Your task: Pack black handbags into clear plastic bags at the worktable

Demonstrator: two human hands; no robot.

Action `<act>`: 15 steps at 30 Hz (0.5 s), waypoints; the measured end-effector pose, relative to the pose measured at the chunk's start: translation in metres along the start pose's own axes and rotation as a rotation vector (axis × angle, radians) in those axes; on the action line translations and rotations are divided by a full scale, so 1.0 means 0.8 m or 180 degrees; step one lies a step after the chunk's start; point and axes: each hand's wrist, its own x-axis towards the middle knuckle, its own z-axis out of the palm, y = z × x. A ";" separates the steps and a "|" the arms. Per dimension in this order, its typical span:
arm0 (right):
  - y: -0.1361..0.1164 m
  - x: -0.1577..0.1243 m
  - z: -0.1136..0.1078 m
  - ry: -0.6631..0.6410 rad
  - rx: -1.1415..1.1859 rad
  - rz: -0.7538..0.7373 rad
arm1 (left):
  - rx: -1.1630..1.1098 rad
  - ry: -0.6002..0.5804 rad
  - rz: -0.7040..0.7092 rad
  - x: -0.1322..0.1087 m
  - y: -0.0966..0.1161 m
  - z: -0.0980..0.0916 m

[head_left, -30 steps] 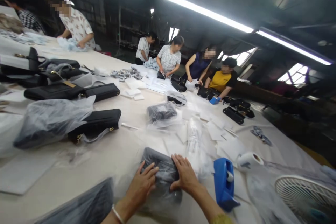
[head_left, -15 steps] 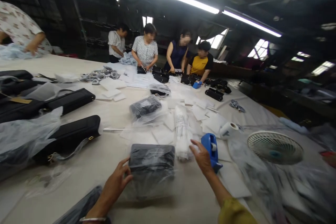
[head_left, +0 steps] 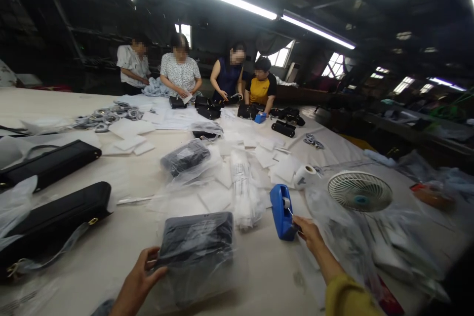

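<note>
A black handbag in a clear plastic bag (head_left: pixel 198 247) lies on the table before me. My left hand (head_left: pixel 142 274) grips its left edge, thumb toward the front and fingers curled at the side. To the right stands a blue tape dispenser (head_left: pixel 280 217) with a roll of tape in it. My right hand (head_left: pixel 309 234) is at the dispenser's front right, fingers pinched on a thin strip of tape that runs back to the roll. Just beyond the wrapped handbag lies a bundle of white plastic sleeves (head_left: pixel 242 190).
Black handbags (head_left: pixel 62 207) lie at left. Another wrapped bag (head_left: pixel 187 158), white foam sheets (head_left: pixel 276 163) and a white roll (head_left: pixel 305 176) lie farther back. A fan (head_left: pixel 359 190) and loose plastic are at right. Several people (head_left: pixel 181 71) work across the table.
My right hand has moved from beside the white bundle to the tape dispenser and taken hold of tape. The view has swung right. My left hand stays at the wrapped handbag.
</note>
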 end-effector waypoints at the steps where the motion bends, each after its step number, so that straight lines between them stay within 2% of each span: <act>1: -0.001 0.000 0.000 0.0038 0.0015 -0.0029 | -0.0075 -0.0040 -0.0033 0.000 -0.002 0.000; 5: -0.007 -0.005 -0.010 0.0050 0.0068 -0.0321 | 0.0260 -0.0325 -0.0194 -0.001 0.005 -0.004; 8: -0.001 -0.016 -0.021 0.0202 0.0088 -0.0501 | 0.0403 -0.0550 -0.0153 -0.002 0.019 -0.009; 11: 0.025 -0.029 -0.027 0.0287 0.0136 -0.0304 | 0.0336 -0.0711 -0.0197 -0.002 0.032 -0.011; 15: 0.073 -0.041 -0.029 0.0112 -0.0255 -0.0138 | 0.0090 -0.0799 -0.0361 -0.007 0.051 -0.011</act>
